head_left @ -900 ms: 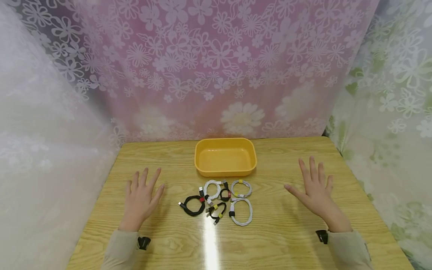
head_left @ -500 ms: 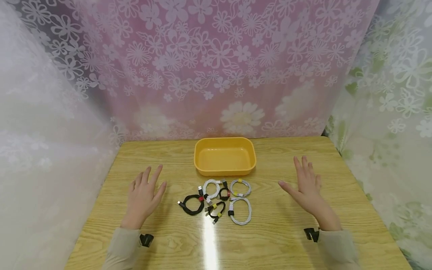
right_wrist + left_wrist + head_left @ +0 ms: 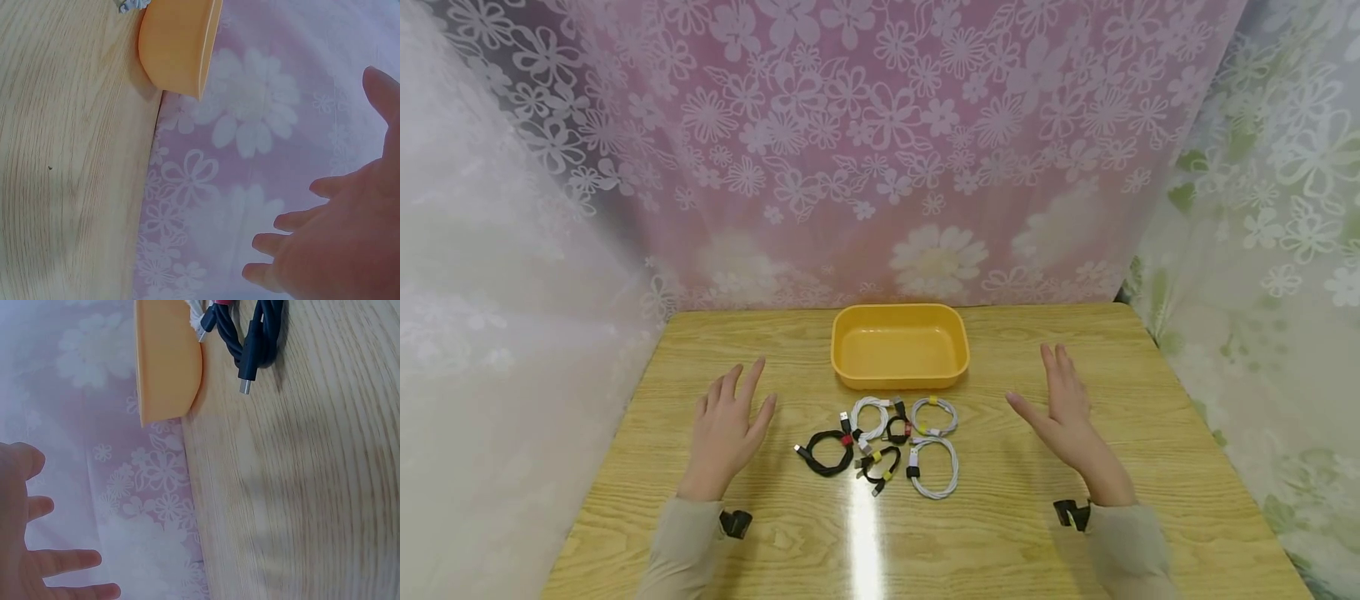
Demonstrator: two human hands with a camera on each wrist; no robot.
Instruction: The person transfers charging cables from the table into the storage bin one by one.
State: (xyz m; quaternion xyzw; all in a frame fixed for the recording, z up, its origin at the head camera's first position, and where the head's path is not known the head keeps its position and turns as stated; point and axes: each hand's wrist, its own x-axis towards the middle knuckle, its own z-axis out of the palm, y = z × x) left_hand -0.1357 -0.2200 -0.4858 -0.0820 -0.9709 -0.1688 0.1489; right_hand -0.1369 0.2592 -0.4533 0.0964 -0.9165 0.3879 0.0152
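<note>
Head, hands (image 3: 724, 437) (image 3: 1069, 421) apart, cables (image 3: 877, 457) near tray edge (image 3: 900, 382)

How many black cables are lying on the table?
3: a large coil at the left, a small yellow-tied one front centre, and a small red-tied one just behind it.

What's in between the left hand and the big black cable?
Only a bare stretch of wooden table shows between the left hand and the big black cable. You can see that in the head view.
</note>
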